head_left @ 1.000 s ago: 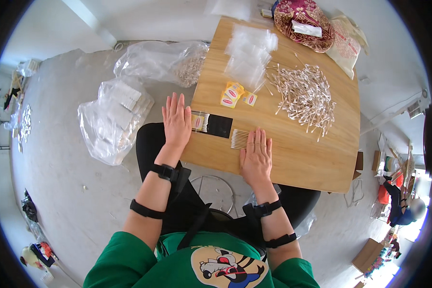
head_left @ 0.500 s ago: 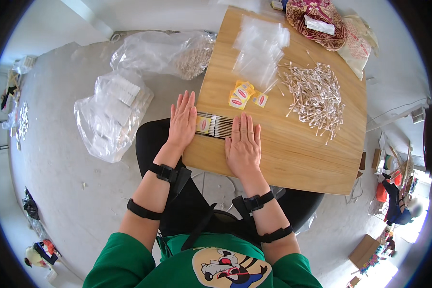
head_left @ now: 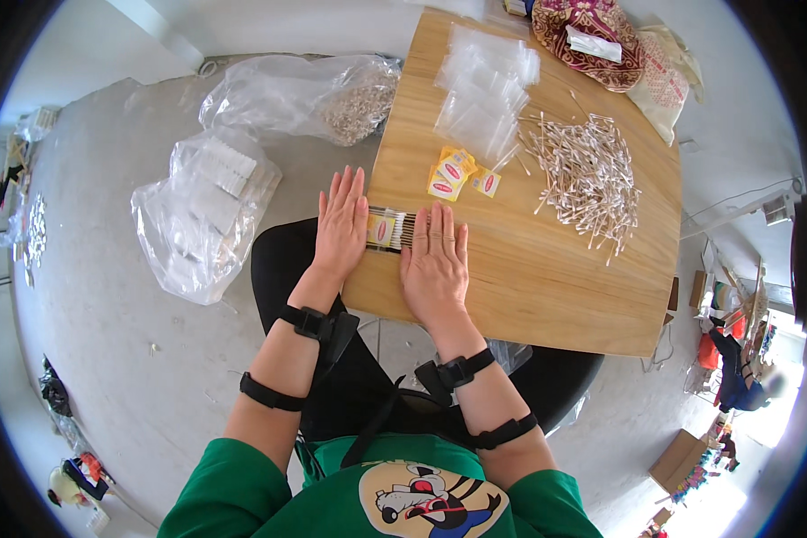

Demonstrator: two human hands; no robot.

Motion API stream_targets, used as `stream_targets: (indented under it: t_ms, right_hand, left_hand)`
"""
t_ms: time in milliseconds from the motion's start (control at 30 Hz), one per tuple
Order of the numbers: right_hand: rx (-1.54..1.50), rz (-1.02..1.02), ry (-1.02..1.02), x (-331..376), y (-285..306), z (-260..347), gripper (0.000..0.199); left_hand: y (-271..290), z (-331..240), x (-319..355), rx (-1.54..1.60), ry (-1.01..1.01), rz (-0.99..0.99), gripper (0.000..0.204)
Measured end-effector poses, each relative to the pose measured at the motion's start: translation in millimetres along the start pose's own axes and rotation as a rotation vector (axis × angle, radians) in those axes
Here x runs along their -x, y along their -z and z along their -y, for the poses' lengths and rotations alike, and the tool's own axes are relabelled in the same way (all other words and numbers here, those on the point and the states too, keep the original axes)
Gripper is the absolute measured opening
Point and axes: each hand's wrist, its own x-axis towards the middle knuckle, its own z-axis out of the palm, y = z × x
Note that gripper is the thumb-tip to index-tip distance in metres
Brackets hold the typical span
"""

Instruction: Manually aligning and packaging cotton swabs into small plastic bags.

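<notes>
You are pressing both hands flat, palms down, near the left edge of the wooden counter (head_left: 547, 296), just left of the frame's centre. Your left hand (head_left: 341, 229) is lying with its fingers stretched out and close together, its grip spread flat and closed on nothing; its palm is hanging partly past the counter's edge. Your right hand (head_left: 435, 264) is lying the same way just beside it, fingers straight, its grip likewise flat and holding nothing.

Between the two hands a small clear packet of sticks (head_left: 387, 230) with a yellow and red label is lying on the counter. Both hands are touching it, the left hand covering its left end and the right fingertips its right end.

Above your right hand, toward the middle of the counter, three small yellow label cards (head_left: 457, 172) are lying close together. Higher up, a loose pile of clear plastic sleeves (head_left: 484, 94) is spreading toward the counter's far edge. To the right of these a scattered heap of pale thin sticks (head_left: 587, 175) is covering the counter's upper right part.

At the top of the frame a patterned red cloth bag (head_left: 592, 31) is sitting at the far end. On the floor in the upper left two big clear plastic bags (head_left: 211, 211) are lying beside the counter.
</notes>
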Motion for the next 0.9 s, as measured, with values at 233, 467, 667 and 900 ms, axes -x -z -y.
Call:
stream_targets:
  t_ms: [233,467,667,900]
  right_hand:
    - [-0.026,0.018,-0.013,0.3,-3.2,7.6,0.065]
    - [-0.389,-0.152,0.032,0.0,8.2,-8.0,0.059]
    - [-1.067,-0.216,-0.048,-14.1,19.3,-4.4,0.049]
    - [-1.196,-0.261,-0.094,-22.1,6.7,9.8,0.051]
  left_hand:
    - [-2.2,2.3,-1.1,-0.041,-0.023,-0.017,0.052]
    - [12.1,-9.9,0.6,-0.079,-0.089,-0.075,0.054]
    - [24.9,-29.6,4.9,0.942,0.041,-0.031,0.062]
    - [18.8,-30.3,0.6,1.336,0.177,-0.072,0.066]
